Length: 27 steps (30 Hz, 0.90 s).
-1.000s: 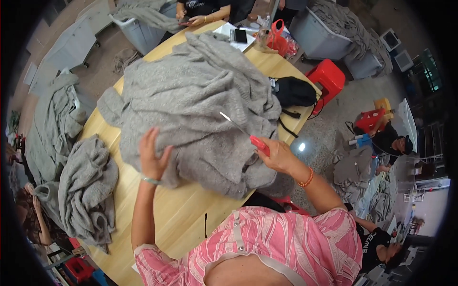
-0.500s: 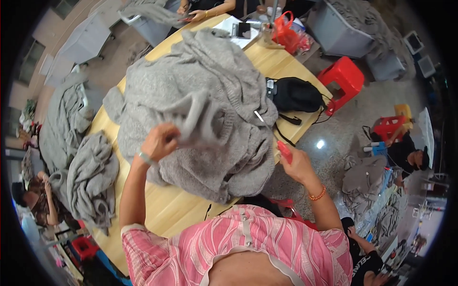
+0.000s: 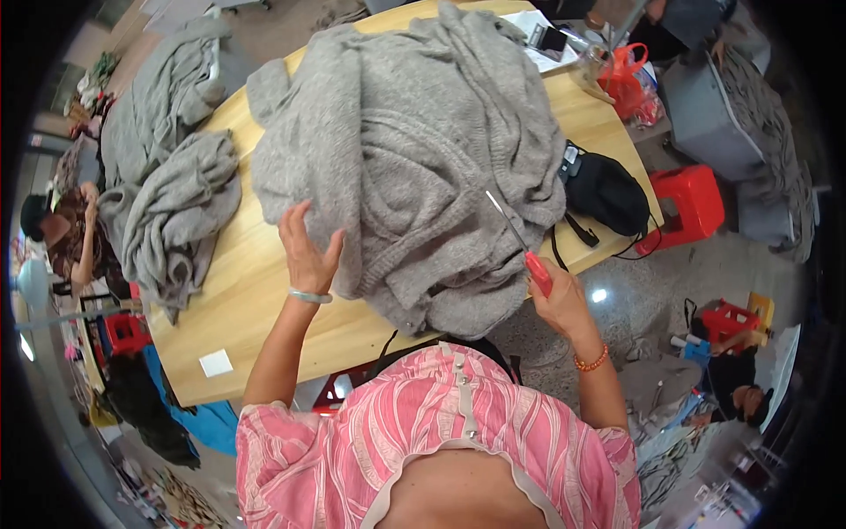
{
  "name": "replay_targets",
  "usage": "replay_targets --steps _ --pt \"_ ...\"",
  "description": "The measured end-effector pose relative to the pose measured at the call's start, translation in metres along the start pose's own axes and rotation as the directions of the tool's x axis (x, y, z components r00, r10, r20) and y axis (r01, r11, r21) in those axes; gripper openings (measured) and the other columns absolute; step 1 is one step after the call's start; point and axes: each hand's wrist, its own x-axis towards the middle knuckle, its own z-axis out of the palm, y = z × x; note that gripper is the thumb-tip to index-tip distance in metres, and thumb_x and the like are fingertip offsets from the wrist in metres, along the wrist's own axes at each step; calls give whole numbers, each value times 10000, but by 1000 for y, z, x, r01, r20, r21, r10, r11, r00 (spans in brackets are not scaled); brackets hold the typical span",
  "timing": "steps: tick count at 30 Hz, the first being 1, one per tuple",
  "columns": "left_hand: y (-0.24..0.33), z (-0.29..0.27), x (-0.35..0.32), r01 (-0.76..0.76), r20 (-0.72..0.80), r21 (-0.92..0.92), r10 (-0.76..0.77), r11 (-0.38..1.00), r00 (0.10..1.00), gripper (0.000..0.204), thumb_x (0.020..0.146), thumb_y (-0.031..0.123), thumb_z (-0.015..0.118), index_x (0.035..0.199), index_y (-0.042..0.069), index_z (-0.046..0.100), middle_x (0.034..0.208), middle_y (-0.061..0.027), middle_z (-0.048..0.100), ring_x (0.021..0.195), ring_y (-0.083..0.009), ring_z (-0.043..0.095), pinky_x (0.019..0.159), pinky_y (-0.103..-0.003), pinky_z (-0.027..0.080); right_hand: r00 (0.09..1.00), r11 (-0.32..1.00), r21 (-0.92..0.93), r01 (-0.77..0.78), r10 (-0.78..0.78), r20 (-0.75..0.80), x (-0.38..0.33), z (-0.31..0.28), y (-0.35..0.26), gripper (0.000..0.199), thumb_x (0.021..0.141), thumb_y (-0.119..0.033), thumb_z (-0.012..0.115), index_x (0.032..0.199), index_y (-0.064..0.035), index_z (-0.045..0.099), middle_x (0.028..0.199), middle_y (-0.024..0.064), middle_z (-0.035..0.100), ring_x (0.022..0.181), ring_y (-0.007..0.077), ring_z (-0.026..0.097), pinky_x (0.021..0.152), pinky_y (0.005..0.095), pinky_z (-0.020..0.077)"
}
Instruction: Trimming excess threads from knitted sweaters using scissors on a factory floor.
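While the right hand (image 3: 564, 304) clasps a red-handled tool (image 3: 537, 271) | left hand (image 3: 308, 257) is empty, fingers apart beside gray knitwear (image 3: 414, 150), contact unclear | knitwear heaped rumpled on the table (image 3: 273, 339): work seems unfinished, share done or left untellable | second gray pile (image 3: 181, 212), table's left edge

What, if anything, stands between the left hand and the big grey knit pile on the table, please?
Nothing visible does: the open left hand is at the near left edge of the big grey knit pile; contact is unclear.
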Motion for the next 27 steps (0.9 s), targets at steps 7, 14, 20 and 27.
replay_targets --steps 7,14,20,27 --pt "-77 36 -69 545 269 -477 -476 689 837 420 788 128 709 1132 -16 516 770 -81 595 673 -170 582 597 -296 477 1000 999 21 -27 27 -14 -18 17 -16 294 815 -131 607 1095 -44 588 883 208 643 845 388 626 734 405 491" --pt "-41 7 -37 308 163 -222 -276 925 947 294 807 62 652 1063 0 521 870 -123 589 734 -211 583 652 -298 473 997 997 -43 -59 57 -43 -26 23 -35 300 818 -139 614 1101 -43 593 899 199 651 855 390 624 738 404 492" --pt "-66 53 -43 474 238 -569 -417 672 877 502 747 100 717 1188 29 489 969 -36 521 737 -124 441 654 -248 412 985 992 -24 -121 117 -128 -52 22 -25 323 815 -182 619 1121 -78 595 887 207 640 838 398 614 717 414 490" --pt "-64 31 -45 476 356 -451 -337 755 871 467 751 48 660 1186 16 490 910 -14 512 663 -75 386 566 -227 359 991 996 -36 -85 80 -111 -59 24 -17 322 856 -286 572 1121 -104 570 892 214 645 860 403 616 753 489 483"
